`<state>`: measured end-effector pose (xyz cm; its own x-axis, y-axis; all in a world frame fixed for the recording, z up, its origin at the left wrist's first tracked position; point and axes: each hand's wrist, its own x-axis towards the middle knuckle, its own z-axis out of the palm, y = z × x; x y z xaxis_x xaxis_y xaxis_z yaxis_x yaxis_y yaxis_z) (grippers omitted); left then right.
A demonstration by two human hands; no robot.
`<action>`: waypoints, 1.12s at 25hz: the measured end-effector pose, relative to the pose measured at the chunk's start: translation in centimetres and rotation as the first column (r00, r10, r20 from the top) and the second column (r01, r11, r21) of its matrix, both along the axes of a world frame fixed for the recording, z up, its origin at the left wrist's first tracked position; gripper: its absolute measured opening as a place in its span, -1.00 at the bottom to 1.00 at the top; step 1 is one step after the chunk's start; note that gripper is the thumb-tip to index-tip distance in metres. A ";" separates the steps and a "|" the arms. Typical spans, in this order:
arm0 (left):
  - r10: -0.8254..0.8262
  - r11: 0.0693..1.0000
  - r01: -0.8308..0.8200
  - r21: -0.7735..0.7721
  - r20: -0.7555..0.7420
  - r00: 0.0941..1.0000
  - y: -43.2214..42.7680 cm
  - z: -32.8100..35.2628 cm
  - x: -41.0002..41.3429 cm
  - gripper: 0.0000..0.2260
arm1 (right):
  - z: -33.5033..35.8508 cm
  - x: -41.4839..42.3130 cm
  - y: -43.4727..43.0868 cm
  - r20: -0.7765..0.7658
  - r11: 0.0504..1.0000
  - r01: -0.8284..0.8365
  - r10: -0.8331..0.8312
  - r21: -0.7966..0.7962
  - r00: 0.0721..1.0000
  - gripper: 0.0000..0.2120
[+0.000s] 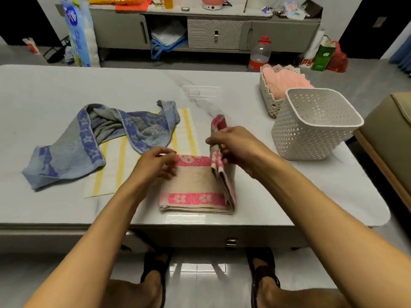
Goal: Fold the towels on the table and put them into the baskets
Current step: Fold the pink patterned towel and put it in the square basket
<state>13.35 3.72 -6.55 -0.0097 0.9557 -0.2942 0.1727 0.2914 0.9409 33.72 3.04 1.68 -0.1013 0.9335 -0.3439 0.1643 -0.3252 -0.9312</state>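
Near the front edge of the bench (pixel 44 207), straight before me, lies the pink towel (pixel 195 187), beige in the middle with pink flowered bands, already folded into a thick pad. My right grip (pixel 233 145) is closed on a flap of that same towel: thumb and fingers pinch the cloth along the towel's right side and hold it up on edge, so the flap stands above the flat part. My left grip (pixel 158 163) sits at the pink towel's far left corner with its fingers loosely curled; it is blurred, and I cannot tell whether it pinches the cloth or only touches it.

Left of the pink towel a yellow-striped towel (pixel 111 170) is spread flat, its near corner just beside the pink one. A blue towel (pixel 89 138) lies crumpled on top of it and trails off farther left. Right of the pink towel, and a little farther from me, stands a white perforated basket (pixel 311 130), tilted. Beyond that, still to the pink towel's right, a lacy basket (pixel 271 101) holds a folded peach towel (pixel 287 85).
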 end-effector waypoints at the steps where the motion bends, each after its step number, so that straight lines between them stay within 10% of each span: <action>1: -0.006 0.998 0.006 -0.055 -0.004 1.000 0.0 -0.1 -0.2 -0.83 | -0.7 -1.7 0.1 0.056 0.999 -0.034 0.034 -0.018 0.998 -0.71; 10: 0.006 0.995 -0.002 -0.102 0.030 1.000 1.6 -1.9 -1.7 -0.71 | -8.3 -9.7 0.7 0.372 0.992 -0.124 0.119 -0.011 0.920 -0.68; 16: 0.045 0.998 -0.028 0.047 -0.416 0.908 1.5 -2.4 -0.5 -0.76 | -8.1 -7.8 -0.7 0.256 0.979 -0.177 0.146 0.104 0.956 -0.94; 20: 0.150 0.949 0.131 0.287 -0.776 0.613 -0.1 -1.8 0.6 -0.66 | -9.5 -3.3 -1.7 0.783 0.784 -0.376 -0.212 0.493 0.585 -0.74; 24: 0.065 0.840 0.484 0.243 -0.932 0.356 -0.7 -3.6 1.8 -0.52 | -12.6 -1.7 -2.0 0.909 0.779 -0.548 -0.067 0.305 0.411 -0.44; 28: -0.143 0.879 0.474 0.044 -0.925 0.351 -0.7 -5.9 1.3 -0.45 | -13.8 -1.2 -1.4 0.931 0.790 -0.574 0.010 0.216 0.364 -0.37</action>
